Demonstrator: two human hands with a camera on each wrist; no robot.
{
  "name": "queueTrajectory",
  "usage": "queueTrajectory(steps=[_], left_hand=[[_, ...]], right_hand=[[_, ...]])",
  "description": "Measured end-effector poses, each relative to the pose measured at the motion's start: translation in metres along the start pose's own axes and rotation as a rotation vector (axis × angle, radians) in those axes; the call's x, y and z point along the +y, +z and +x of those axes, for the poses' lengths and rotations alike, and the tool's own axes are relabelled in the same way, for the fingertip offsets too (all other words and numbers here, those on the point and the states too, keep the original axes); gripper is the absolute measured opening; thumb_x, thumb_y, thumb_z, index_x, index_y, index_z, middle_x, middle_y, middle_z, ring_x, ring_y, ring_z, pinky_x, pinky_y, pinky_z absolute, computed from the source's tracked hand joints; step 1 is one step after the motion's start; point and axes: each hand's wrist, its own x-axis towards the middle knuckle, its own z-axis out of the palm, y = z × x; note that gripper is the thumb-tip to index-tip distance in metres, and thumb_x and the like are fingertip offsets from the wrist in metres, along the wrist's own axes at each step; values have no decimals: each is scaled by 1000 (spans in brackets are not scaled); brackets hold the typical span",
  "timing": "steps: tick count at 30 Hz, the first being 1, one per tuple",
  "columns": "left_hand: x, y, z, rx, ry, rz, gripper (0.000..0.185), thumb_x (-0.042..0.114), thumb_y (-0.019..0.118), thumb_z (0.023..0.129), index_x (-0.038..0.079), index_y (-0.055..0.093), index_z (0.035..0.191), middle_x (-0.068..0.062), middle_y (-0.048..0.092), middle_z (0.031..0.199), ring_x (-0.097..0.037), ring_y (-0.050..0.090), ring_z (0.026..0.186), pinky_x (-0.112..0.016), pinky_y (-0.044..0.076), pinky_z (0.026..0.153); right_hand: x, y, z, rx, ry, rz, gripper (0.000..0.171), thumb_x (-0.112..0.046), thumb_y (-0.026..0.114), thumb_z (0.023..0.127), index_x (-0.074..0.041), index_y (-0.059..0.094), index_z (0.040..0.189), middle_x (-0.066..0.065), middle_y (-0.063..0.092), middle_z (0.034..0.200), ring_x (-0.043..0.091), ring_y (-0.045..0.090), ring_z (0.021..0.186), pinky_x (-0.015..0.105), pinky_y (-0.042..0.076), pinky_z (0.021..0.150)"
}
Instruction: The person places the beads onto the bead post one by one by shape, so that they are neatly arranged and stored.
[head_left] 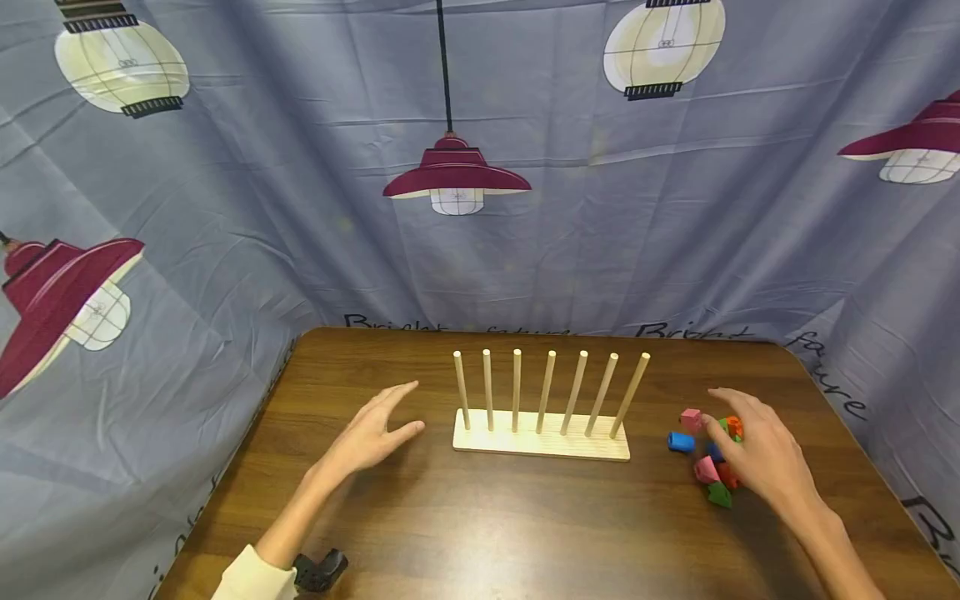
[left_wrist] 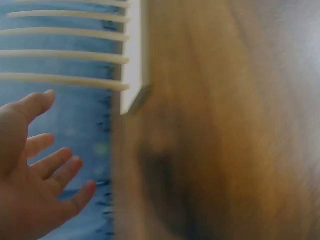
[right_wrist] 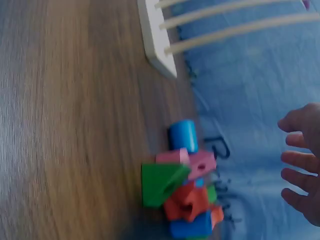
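Observation:
A pale wooden rack (head_left: 542, 435) with a row of several upright pegs stands on the table between the two hands. My left hand (head_left: 369, 433) hovers left of it, fingers spread and nothing held. Over a pile of small coloured blocks at the right is my right hand (head_left: 767, 450), its fingers apart and holding nothing. The pile includes a blue cylinder (right_wrist: 183, 136), a green block (right_wrist: 159, 184), an orange-red block (right_wrist: 186, 201) and pink blocks (right_wrist: 202, 164). Some have visible holes. From the head view, the right hand hides part of the pile.
A brown wooden table (head_left: 480, 517) carries everything. Near the left forearm lies a small black object (head_left: 321, 572), its kind unclear. A blue-grey curtain (head_left: 337, 217) printed with lamps hangs behind and at both sides of the table.

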Motion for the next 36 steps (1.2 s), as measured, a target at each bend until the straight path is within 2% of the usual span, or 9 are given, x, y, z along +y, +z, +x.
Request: queueTrajectory(steps=[5, 9, 12, 15, 19, 22, 26, 31, 36], left_hand=[[-10, 37, 11, -99, -44, -201, 66, 27, 69, 96, 4, 41, 151, -20, 45, 149, -41, 45, 132, -59, 38, 102], [-17, 59, 19, -147, -56, -290, 68, 25, 69, 95, 2, 39, 151, -22, 45, 147, -40, 49, 127, -55, 43, 99], [-21, 71, 24, -170, -45, -305, 68, 24, 70, 95, 1, 39, 151, -21, 45, 146, -38, 49, 126, -54, 41, 101], [-22, 80, 28, -179, -22, -269, 65, 24, 71, 94, 1, 44, 149, -19, 47, 145, -37, 50, 124, -54, 39, 102], [-23, 87, 31, -166, 18, -213, 61, 24, 73, 92, 0, 51, 143, -19, 51, 143, -36, 50, 120, -58, 38, 99], [-23, 89, 32, -161, 25, -212, 61, 23, 75, 90, -1, 52, 141, -19, 50, 144, -37, 48, 119, -62, 35, 97], [-24, 91, 33, -159, 12, -214, 62, 23, 75, 90, -1, 51, 142, -19, 48, 145, -37, 46, 119, -63, 35, 96], [-24, 91, 34, -166, -9, -227, 65, 24, 76, 89, 0, 51, 144, -18, 47, 148, -36, 46, 120, -58, 38, 97], [-23, 91, 36, -182, -38, -231, 67, 25, 76, 89, 1, 50, 145, -16, 46, 150, -35, 45, 122, -56, 39, 99]], right_hand=[[31, 2, -4, 109, 41, 86, 40, -15, 69, 95, 3, 58, 129, 33, 53, 130, 58, 46, 115, 70, 34, 86], [55, 7, -7, 110, 129, 98, 41, -15, 69, 95, 5, 58, 130, 37, 51, 129, 57, 49, 109, 70, 36, 82], [72, 11, -10, 63, 211, 96, 47, -21, 67, 97, 6, 55, 132, 40, 48, 130, 58, 49, 106, 69, 36, 80], [84, 16, -13, 22, 269, 112, 51, -26, 67, 97, 8, 53, 133, 42, 49, 129, 60, 47, 110, 70, 35, 82], [91, 21, -17, -10, 322, 152, 54, -29, 65, 98, 8, 51, 135, 41, 51, 128, 61, 45, 115, 70, 33, 86], [94, 25, -19, -31, 357, 185, 57, -31, 64, 98, 8, 50, 137, 41, 51, 129, 60, 46, 115, 71, 32, 87], [97, 30, -21, -32, 400, 209, 57, -32, 64, 99, 9, 50, 136, 40, 54, 126, 54, 51, 111, 68, 35, 87], [101, 33, -24, -7, 441, 197, 52, -31, 62, 99, 10, 56, 129, 35, 62, 114, 43, 58, 97, 54, 40, 79], [102, 34, -26, -11, 437, 205, 51, -30, 60, 100, 12, 55, 129, 34, 62, 115, 48, 57, 100, 57, 40, 80]])
